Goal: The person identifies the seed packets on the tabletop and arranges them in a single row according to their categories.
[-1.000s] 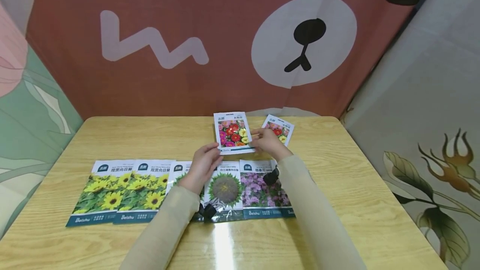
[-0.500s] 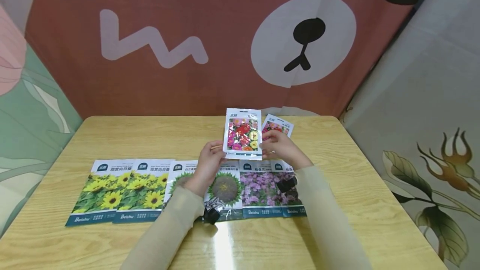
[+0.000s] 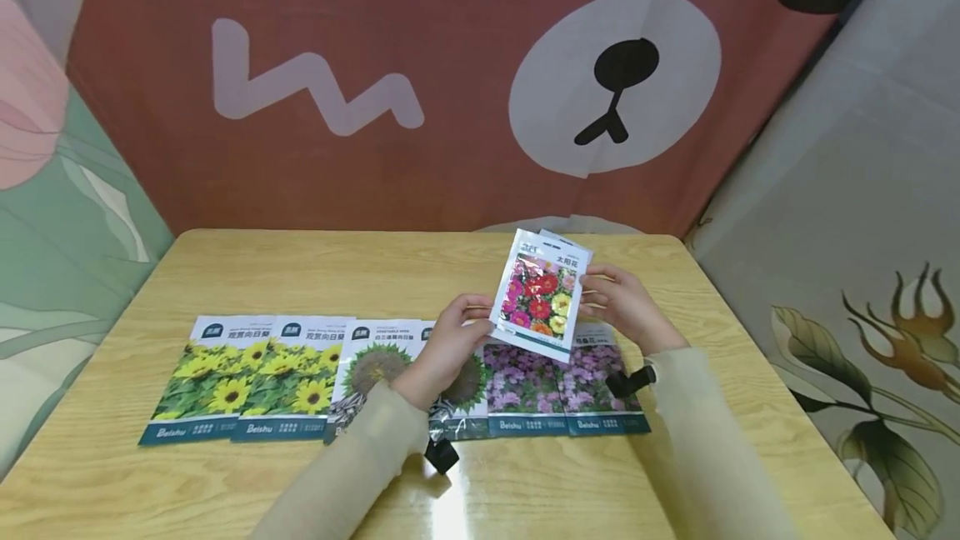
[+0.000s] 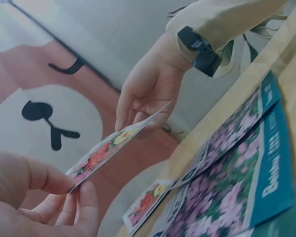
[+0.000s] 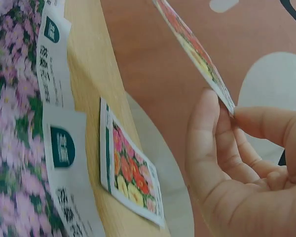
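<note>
A white seed packet (image 3: 538, 298) printed with red, pink and yellow flowers is held up over the table, tilted. My left hand (image 3: 448, 347) pinches its lower left corner between thumb and fingers. On the opposite side, my right hand (image 3: 628, 307) pinches the right edge, with thumb and fingertips on either face in the right wrist view. A second packet with the same flowers (image 5: 133, 173) lies on the table behind, mostly covered by the held one in the head view. Purple-flower seed packets (image 3: 600, 382) lie just below the hands.
Yellow-sunflower packets (image 3: 206, 382) and sunflower-head packets (image 3: 378, 357) continue the row to the left, overlapping on the wooden table (image 3: 337, 265). A bear-print curtain (image 3: 337, 173) hangs along the back edge, and a floral cloth (image 3: 847, 215) on the right.
Both hands have carried the flower packet rightward, lifting it and tilting it clockwise, so it now overlaps the matching packet behind. More of the purple-flower packets shows at the right.
</note>
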A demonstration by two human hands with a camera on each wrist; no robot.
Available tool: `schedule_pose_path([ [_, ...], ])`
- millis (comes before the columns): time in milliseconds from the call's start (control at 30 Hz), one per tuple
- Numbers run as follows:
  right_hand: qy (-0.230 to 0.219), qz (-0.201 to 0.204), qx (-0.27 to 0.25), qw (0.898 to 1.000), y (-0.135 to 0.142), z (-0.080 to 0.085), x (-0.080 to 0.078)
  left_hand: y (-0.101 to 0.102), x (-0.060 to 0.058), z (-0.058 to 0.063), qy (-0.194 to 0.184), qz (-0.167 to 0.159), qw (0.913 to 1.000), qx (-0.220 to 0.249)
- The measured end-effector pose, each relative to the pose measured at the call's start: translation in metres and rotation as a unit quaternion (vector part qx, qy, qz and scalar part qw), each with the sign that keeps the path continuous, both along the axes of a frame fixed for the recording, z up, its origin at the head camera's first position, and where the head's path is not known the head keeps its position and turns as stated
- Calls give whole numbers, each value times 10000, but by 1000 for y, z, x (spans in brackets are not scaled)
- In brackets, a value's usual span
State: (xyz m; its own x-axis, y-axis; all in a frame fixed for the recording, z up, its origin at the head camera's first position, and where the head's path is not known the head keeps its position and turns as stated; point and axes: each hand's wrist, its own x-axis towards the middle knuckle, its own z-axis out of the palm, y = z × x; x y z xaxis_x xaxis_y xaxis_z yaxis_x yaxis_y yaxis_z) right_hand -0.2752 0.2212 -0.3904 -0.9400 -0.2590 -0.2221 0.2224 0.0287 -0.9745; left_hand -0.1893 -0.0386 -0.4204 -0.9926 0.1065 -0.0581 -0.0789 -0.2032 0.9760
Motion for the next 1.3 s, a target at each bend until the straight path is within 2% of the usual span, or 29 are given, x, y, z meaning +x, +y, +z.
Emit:
schedule_pose_path([
  [100, -56, -67, 20, 10000, 11, 2, 3, 7, 4, -2, 34, -192, 9998, -47],
  [433, -91, 189, 456, 9987, 48, 3, 8, 38, 21, -9, -61, -630, 9968, -487],
  [867, -271, 698, 956, 9926, 97, 2, 10, 77, 34, -13, 185, -954, 9895, -1068],
  [1133, -370, 775, 1136, 9898, 119, -3, 5, 103, 41, -14, -312, -1329, 9884, -671],
  [1300, -613, 726, 1241, 9877, 126, -8, 2, 114, 48, -15, -507, -1545, 9818, -980],
])
